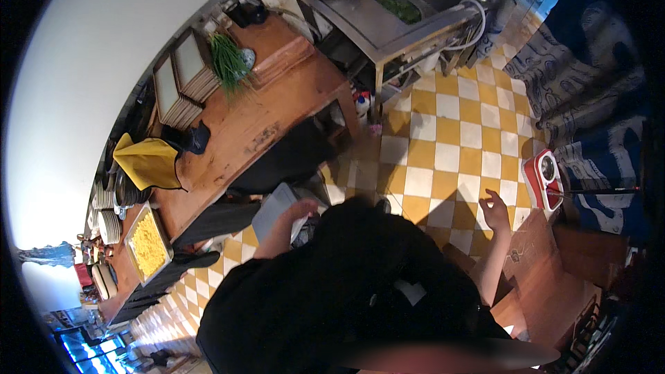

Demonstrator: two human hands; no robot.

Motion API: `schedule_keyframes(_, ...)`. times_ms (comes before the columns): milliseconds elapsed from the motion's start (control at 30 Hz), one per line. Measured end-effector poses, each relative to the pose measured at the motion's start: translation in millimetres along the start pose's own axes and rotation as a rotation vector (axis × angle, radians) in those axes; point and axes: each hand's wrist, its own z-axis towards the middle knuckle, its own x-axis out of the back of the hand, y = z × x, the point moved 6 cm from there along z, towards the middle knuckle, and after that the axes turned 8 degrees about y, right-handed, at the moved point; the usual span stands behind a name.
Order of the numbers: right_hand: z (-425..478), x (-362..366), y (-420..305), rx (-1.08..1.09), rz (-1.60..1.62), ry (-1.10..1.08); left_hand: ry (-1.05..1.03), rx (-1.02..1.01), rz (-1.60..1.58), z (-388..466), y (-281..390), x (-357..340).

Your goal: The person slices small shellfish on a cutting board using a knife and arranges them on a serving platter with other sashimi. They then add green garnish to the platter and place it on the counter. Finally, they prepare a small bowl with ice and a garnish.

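My left hand (pixel 303 209) hangs by my side, over a grey plastic bin (pixel 269 206) at the front of the long wooden counter (pixel 228 145). Its fingers are curled, and whether they grip the bin's rim is unclear. Some dark material shows inside the bin, partly hidden by my arm. On the other side, my right hand (pixel 495 211) is raised with bent fingers apart and nothing in it. A red and white kitchen scale (pixel 531 182) stands nearest to that hand, at the end of a wooden table (pixel 540 270).
The counter bears a metal tray (pixel 167 239) of yellow food pieces, a yellow cloth item (pixel 148 158), stacked rectangular plates (pixel 189 65) and long green chives (pixel 227 65). Ahead stands a steel sink (pixel 358 26) with greens in its basin. Checkered floor tiles (pixel 447 124) and a patterned curtain (pixel 592 93) flank it.
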Motion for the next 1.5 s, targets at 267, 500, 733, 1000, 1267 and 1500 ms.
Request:
schedule_keyframes(267,-18,-62,25,0.006,0.202,-0.181,-0.078,0.431,-0.051,151,85,36)
schedule_keyframes(500,-103,-45,47,-0.699,0.160,-0.307,-0.357,0.575,0.415,343,207,-21)
schedule_keyframes(733,-335,-138,-27,-1.285,0.624,0.633,-0.476,0.271,0.870,488,406,-156)
schedule_keyframes(1000,-433,-433,-147,-1.784,1.257,1.279,-0.718,-0.199,1.282,386,496,-446)
schedule_keyframes(1267,-408,-580,-142,-1.721,1.579,1.662,-1.832,-1.154,1.910,53,228,-670)
schedule_keyframes(1500,-450,-662,-87,-1.754,1.664,2.089,-2.286,-0.834,1.996,-144,-36,-660)
